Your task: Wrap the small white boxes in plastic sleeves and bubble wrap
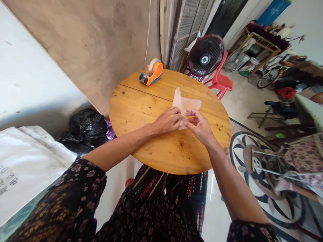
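Note:
A thin, pale, see-through plastic bag (185, 102) lies on a round wooden table (151, 134). My left hand (168, 120) pinches the bag's near edge with closed fingers. My right hand (199, 126) grips the same edge from the right, fingers curled on it. The two hands almost touch over the middle of the table. An orange tape dispenser (151, 72) with a roll of clear tape stands at the table's far left edge, well away from both hands.
A black floor fan (205, 55) and a red plastic chair (219, 82) stand behind the table. A black rubbish bag (84, 129) and a white sack (27, 161) lie on the left. Furniture and a bicycle crowd the right side.

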`<state>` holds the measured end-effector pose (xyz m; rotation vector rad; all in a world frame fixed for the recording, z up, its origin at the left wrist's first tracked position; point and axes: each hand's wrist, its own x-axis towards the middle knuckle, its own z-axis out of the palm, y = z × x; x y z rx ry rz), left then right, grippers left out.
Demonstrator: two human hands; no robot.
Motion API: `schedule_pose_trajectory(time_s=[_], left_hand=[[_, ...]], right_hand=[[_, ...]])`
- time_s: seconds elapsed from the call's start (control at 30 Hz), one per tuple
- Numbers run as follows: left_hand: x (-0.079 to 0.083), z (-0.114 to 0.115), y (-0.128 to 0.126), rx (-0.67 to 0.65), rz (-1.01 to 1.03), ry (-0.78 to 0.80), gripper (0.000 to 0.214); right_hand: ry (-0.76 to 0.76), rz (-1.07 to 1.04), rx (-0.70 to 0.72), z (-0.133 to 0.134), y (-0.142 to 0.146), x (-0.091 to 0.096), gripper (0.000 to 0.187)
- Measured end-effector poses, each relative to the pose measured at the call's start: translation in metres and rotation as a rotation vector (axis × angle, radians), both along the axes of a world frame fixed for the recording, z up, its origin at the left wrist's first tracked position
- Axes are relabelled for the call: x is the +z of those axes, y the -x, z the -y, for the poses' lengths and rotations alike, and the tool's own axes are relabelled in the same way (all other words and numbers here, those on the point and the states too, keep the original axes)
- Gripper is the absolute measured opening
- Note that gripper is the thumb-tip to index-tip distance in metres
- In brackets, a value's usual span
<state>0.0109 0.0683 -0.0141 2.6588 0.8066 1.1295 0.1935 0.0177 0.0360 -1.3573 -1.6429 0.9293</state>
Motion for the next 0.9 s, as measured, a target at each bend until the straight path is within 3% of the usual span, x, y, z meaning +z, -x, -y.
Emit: schedule_pose_trajectory(time_s=[0.13,0.27,0.37,0.7,0.9], left_hand=[[0.002,0.002,0.002,0.004,-0.005,0.009,0.021],[0.003,0.002,0.002,0.01,-0.019,-0.006,0.019],[0.003,0.002,0.002,0.014,-0.023,-0.012,0.018],[0.003,0.002,0.002,-0.001,-0.024,0.018,0.019],[0.003,0.001,0.002,0.008,-0.051,0.001,0.021]], right_hand=[[-0.004,-0.085,-0.163,0.013,-0.015,-0.006,0.041],[0.125,-0.16,-0.227,0.028,-0.028,-0.013,0.037],[0.177,-0.157,-0.217,0.033,-0.028,-0.016,0.037],[0.064,-0.147,-0.08,0.019,-0.013,-0.006,0.035],[-0.048,0.076,-0.063,0.01,-0.008,0.006,0.043]])
